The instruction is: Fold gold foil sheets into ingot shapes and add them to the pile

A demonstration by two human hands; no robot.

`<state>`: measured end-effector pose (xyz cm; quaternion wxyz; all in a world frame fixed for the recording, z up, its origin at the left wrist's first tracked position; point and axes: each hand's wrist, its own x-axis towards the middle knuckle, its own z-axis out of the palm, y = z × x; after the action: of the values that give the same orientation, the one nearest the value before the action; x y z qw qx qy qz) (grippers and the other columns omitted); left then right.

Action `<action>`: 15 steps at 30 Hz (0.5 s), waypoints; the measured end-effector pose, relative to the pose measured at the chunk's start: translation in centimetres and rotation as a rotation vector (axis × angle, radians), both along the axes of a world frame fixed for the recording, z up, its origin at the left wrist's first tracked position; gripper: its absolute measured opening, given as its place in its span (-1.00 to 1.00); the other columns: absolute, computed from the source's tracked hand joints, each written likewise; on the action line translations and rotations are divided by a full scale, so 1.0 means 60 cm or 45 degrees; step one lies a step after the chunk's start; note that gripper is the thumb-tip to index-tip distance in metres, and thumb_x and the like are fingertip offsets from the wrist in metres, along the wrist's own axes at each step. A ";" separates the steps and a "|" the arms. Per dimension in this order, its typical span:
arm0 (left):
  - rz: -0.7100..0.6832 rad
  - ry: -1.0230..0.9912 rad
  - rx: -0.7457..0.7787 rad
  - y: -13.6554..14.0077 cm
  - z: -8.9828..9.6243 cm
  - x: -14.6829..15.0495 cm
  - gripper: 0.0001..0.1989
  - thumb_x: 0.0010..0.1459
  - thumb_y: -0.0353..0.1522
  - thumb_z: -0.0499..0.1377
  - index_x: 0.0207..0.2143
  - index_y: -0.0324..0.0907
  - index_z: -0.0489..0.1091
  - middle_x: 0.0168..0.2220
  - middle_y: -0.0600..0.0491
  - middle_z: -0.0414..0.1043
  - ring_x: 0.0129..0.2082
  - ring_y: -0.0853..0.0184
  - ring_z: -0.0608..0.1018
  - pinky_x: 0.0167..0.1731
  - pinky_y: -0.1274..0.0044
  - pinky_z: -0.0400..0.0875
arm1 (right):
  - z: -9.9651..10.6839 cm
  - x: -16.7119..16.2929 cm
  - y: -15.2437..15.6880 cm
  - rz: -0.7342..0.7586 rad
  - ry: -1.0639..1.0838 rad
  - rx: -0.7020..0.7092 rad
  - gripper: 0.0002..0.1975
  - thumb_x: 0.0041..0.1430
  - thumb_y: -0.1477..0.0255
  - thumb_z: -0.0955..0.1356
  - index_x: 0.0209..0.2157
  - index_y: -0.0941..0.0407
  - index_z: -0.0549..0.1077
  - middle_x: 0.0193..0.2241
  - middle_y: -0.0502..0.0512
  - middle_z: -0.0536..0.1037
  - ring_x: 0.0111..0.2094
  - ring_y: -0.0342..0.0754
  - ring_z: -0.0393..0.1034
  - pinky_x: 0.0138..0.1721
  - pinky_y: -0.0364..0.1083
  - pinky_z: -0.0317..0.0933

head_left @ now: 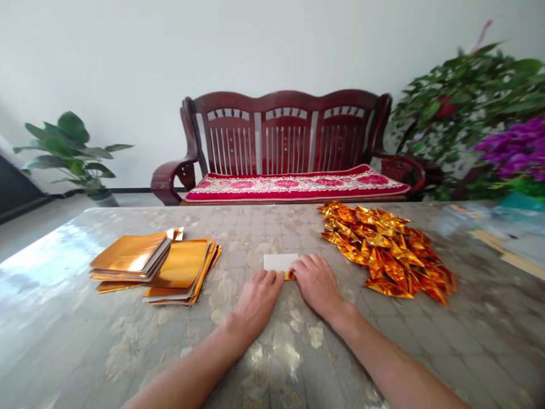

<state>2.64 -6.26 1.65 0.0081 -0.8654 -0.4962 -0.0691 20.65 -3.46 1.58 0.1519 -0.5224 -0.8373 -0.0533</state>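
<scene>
Head view: both my hands meet near the middle of the table. My left hand [259, 295] is narrow, fingers bunched and curled, holding the near left part of a small paper sheet [279, 262]. My right hand [315, 283] is equally narrow, gripping its near right part; thumbs mostly hidden.

The sheet lies on the tabletop between my hands: thin, straight-edged, matt off-white face up. A strip of shiny gold foil [288, 276] shows along its near edge, between my fingertips. That gold edge faces me, the plain white edge faces far; the long axis of what shows runs left to right.

Table [140, 346] under my wrists: grey-beige, glossy, grid lines and pale floral patches. To the left, two overlapping stacks of squarish foil sheets, the left stack [130, 253] and right stack [181, 264], smooth gold tops, pale layers at the edges. To the right, a heap of folded foil pieces [383, 250], crinkled, pointed at the ends, orange-gold, lying at many angles.

Beyond the far edge, a dark red polished wooden bench [285, 142], slatted back, with a red-and-white patterned cover [289, 184]. Leafy plant [68, 142] far left; trailing greenery [451, 102] and purple flowers [515, 147] far right.
</scene>
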 end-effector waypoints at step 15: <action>0.202 0.239 0.170 -0.033 -0.031 0.016 -0.52 0.18 -0.61 0.03 0.16 -0.37 0.30 0.16 -0.35 0.35 0.11 0.07 0.46 0.05 0.30 0.40 | 0.003 -0.006 -0.035 0.011 -0.252 -0.085 -0.75 0.23 0.66 0.27 -0.15 0.19 0.53 -0.17 0.24 0.56 -0.14 0.09 0.40 -0.17 -0.02 0.27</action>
<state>3.61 -8.22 -0.21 0.1174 -0.8237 -0.5543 -0.0199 20.30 -5.58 1.76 0.0511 -0.5157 -0.8519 -0.0760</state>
